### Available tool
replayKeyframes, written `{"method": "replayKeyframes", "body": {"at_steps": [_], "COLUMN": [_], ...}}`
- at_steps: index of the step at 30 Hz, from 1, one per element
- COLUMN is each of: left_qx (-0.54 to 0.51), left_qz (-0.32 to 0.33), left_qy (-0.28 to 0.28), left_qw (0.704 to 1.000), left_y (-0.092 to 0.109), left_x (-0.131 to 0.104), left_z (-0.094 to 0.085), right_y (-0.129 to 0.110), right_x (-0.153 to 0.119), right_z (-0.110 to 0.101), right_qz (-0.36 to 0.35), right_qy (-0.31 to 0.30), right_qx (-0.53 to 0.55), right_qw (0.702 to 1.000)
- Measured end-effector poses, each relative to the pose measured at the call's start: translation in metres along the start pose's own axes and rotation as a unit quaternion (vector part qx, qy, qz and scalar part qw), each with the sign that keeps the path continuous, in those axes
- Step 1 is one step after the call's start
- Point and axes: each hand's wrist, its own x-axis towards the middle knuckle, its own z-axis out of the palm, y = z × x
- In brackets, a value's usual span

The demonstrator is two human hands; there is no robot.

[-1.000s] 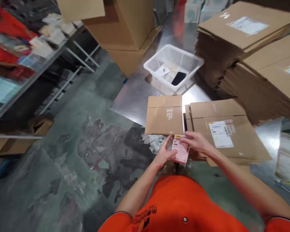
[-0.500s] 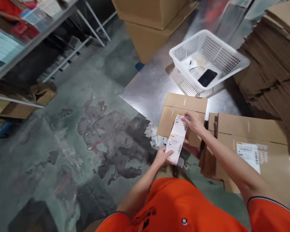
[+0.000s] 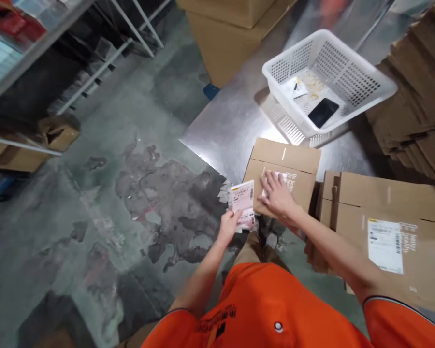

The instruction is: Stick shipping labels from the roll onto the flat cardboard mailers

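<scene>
My left hand pinches a strip of printed shipping labels in front of the steel table's edge. The strip's lower part is folded. My right hand lies flat with fingers spread on a white label stuck to a flattened cardboard box. The fingers hide much of that label. Printed white lettering shows on the cardboard beside it. To the right, another flattened box bears a shipping label of the same kind.
A white plastic basket holding a black phone and paper scraps stands on the metal table. Tall stacks of flattened cardboard rise at right. Large boxes stand behind. A rack is at far left.
A label has gone from the strip onto the flattened box, and my right hand has let go of the strip and now presses there. My left hand has drawn the strip leftward.
</scene>
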Motion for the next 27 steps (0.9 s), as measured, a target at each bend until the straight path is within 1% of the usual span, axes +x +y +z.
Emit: {"method": "replayKeyframes", "body": {"at_steps": [1,2,3,4,5,6,7,9,11,13,14,16,17,18,20,22,23,24,25,26,27], "left_qx": [0.003,0.008,0.012,0.013,0.009,0.001,-0.012,-0.059,-0.127,-0.186,-0.204,-0.219,-0.22,-0.217,-0.199,-0.165,-0.143,-0.121,-0.099,-0.081,-0.066], "left_qz": [0.018,0.032,0.041,0.045,0.04,0.032,0.021,-0.002,-0.015,-0.017,-0.015,-0.01,-0.013,-0.02,-0.051,-0.089,-0.101,-0.111,-0.12,-0.129,-0.138], "left_qy": [-0.006,-0.011,-0.018,-0.022,-0.022,-0.019,-0.012,0.006,0.016,0.011,0.003,-0.019,-0.04,-0.069,-0.152,-0.246,-0.284,-0.311,-0.331,-0.342,-0.348], "left_qw": [1.0,0.999,0.999,0.999,0.999,0.999,1.0,0.998,0.992,0.982,0.979,0.975,0.975,0.973,0.967,0.951,0.943,0.936,0.931,0.927,0.925], "left_y": [0.005,0.008,0.01,0.01,0.009,0.008,0.007,0.009,0.016,0.024,0.028,0.032,0.032,0.029,0.018,0.003,-0.004,-0.011,-0.017,-0.022,-0.025], "left_x": [0.007,0.011,0.014,0.016,0.017,0.017,0.018,0.017,0.013,0.002,-0.006,-0.029,-0.043,-0.058,-0.088,-0.113,-0.123,-0.131,-0.137,-0.141,-0.144], "left_z": [0.005,0.008,0.01,0.011,0.011,0.01,0.008,0.004,-0.002,-0.007,-0.008,-0.001,0.008,0.02,0.055,0.095,0.113,0.129,0.141,0.149,0.152], "right_y": [-0.001,-0.001,0.0,0.001,0.001,0.0,-0.002,-0.012,-0.027,-0.041,-0.045,-0.042,-0.033,-0.021,0.013,0.051,0.066,0.077,0.083,0.083,0.079], "right_x": [-0.014,-0.03,-0.046,-0.063,-0.077,-0.088,-0.095,-0.099,-0.096,-0.095,-0.099,-0.12,-0.139,-0.162,-0.22,-0.282,-0.308,-0.33,-0.344,-0.349,-0.346], "right_z": [0.0,-0.002,-0.003,-0.005,-0.007,-0.008,-0.008,-0.011,-0.018,-0.034,-0.044,-0.068,-0.08,-0.091,-0.108,-0.12,-0.124,-0.128,-0.131,-0.133,-0.135], "right_qz": [-0.003,0.025,0.086,0.164,0.241,0.301,0.337,0.356,0.342,0.318,0.308,0.302,0.305,0.313,0.345,0.395,0.412,0.42,0.42,0.41,0.392], "right_qy": [-0.006,0.002,0.026,0.055,0.08,0.091,0.09,0.073,0.073,0.099,0.12,0.17,0.195,0.218,0.251,0.261,0.255,0.244,0.233,0.227,0.224], "right_qx": [0.006,0.012,0.018,0.026,0.039,0.057,0.077,0.104,0.111,0.119,0.124,0.13,0.126,0.119,0.101,0.087,0.08,0.067,0.048,0.028,0.017], "right_qw": [1.0,1.0,0.996,0.985,0.966,0.948,0.934,0.926,0.93,0.935,0.935,0.929,0.924,0.916,0.899,0.877,0.871,0.871,0.876,0.883,0.892]}}
